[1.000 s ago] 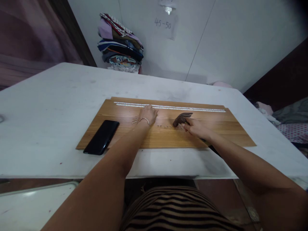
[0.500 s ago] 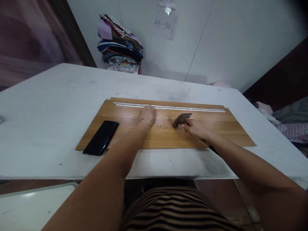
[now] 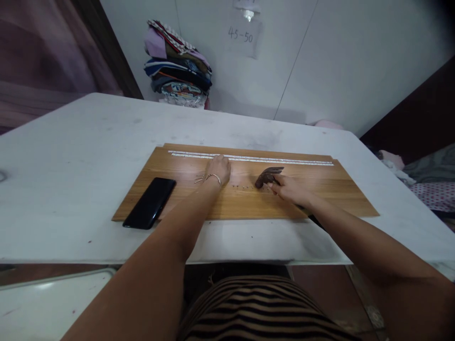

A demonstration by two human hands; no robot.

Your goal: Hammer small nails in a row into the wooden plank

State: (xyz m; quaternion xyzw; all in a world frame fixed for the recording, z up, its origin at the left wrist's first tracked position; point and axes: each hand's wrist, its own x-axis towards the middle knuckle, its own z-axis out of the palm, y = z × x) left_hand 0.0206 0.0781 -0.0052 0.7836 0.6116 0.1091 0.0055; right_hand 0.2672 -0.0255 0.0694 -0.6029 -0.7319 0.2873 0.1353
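At the far left, the white surface point(image 3: 71, 156) spreads beyond the left hand. A black phone point(image 3: 149, 203) lies to the left of this hand and nearer to the body, resting on the left part of the wooden board point(image 3: 334, 189). Just beside the left wrist, on its left side, lie a few loose nails point(image 3: 199, 179). The left hand point(image 3: 218, 169) is placed on the board with the fingers bent; I cannot tell if it holds something. Directly in front of its fingers, two white strips point(image 3: 270, 161) run along the board to both sides. To the right of the left hand, a row of small nails point(image 3: 237, 186) goes toward the hammer point(image 3: 265, 179). The right hand point(image 3: 287, 188) is closed around this hammer, whose dark head is at the left of its fingers, low over the row.
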